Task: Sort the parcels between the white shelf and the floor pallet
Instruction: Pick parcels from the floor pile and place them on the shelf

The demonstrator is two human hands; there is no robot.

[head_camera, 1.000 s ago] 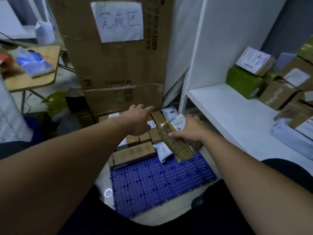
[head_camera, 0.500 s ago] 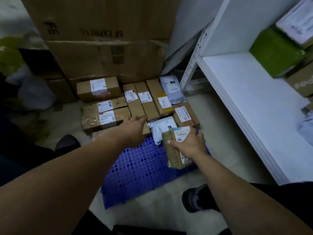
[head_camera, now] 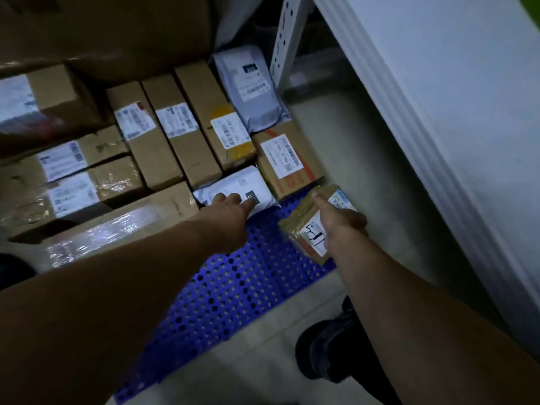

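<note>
My right hand (head_camera: 340,225) grips a small taped brown parcel (head_camera: 304,217) with a white label, low over the right edge of the blue perforated floor pallet (head_camera: 233,290). My left hand (head_camera: 230,204) reaches forward with its fingers laid flat on a white poly mailer (head_camera: 233,184) lying on the pallet. Behind the mailer, several brown cardboard parcels (head_camera: 178,133) with white labels lie side by side. A box with orange print (head_camera: 287,159) sits just beyond the held parcel. The white shelf (head_camera: 438,92) runs along the right.
A grey poly bag (head_camera: 251,89) leans by the shelf's perforated upright (head_camera: 285,36). Large cardboard cartons (head_camera: 111,30) stand behind the pallet. Taped boxes (head_camera: 73,185) fill the left. My dark shoe (head_camera: 327,346) stands on the pale tiled floor (head_camera: 359,159) beside the pallet.
My view has dropped closer to the pallet. My right hand has lowered the parcel toward the pallet's right edge, and my left hand has moved right onto the white mailer.
</note>
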